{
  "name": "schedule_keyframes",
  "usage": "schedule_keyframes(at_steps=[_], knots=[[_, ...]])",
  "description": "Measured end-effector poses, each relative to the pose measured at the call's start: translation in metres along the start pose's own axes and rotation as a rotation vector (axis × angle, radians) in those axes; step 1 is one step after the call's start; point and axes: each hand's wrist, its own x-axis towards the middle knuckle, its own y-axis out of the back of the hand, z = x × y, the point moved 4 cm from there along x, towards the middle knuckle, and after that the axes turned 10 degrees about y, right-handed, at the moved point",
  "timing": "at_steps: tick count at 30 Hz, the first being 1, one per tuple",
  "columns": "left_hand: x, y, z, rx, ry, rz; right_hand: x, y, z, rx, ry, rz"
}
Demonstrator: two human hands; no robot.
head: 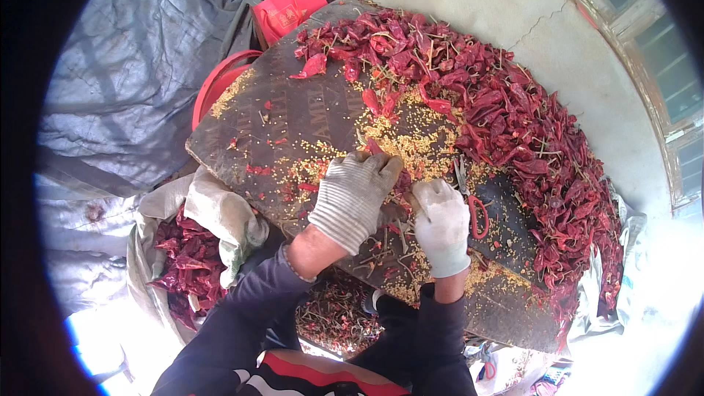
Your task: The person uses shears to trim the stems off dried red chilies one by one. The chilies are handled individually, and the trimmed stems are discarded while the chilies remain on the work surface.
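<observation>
My left hand (pixel 355 192), in a striped grey-white knit glove, is curled around a dried red chilli pepper (pixel 374 146) whose end shows past the fingers. Close beside it, my right hand (pixel 440 220) in a white glove has its fingertips bent in by the same pepper; whether they pinch it is hidden. Both are low over a dark board (pixel 308 104) strewn with yellow chilli seeds (pixel 407 140) and cut stems (pixel 399 245). Just right of my right hand lies a pair of scissors with red handles (pixel 478 217), blades pointing away from me.
Dried chillies (pixel 528 137) are heaped along the board's far and right sides. At left stands a woven sack (pixel 225 214) of chillies. A red paper bag (pixel 289 8) and a red bucket (pixel 220 85) are behind the board. Stems fill a container (pixel 335 308) below.
</observation>
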Motion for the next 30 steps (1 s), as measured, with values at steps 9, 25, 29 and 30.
schedule_keyframes(at_steps=[9, 25, 29, 30], knots=[[0.011, -0.053, -0.006, -0.011, -0.01, -0.178, -0.006, -0.009, 0.012, -0.043, -0.031, -0.153], [0.005, -0.075, -0.047, -0.764, 0.279, -0.321, -0.002, -0.039, 0.014, 0.76, -0.268, 0.091], [0.005, -0.08, -0.042, -0.815, 0.215, -0.452, -0.003, -0.041, 0.013, 0.77, -0.258, 0.109], [0.005, -0.079, -0.041, -0.848, 0.191, -0.447, -0.002, -0.04, 0.013, 0.751, -0.236, 0.113]])
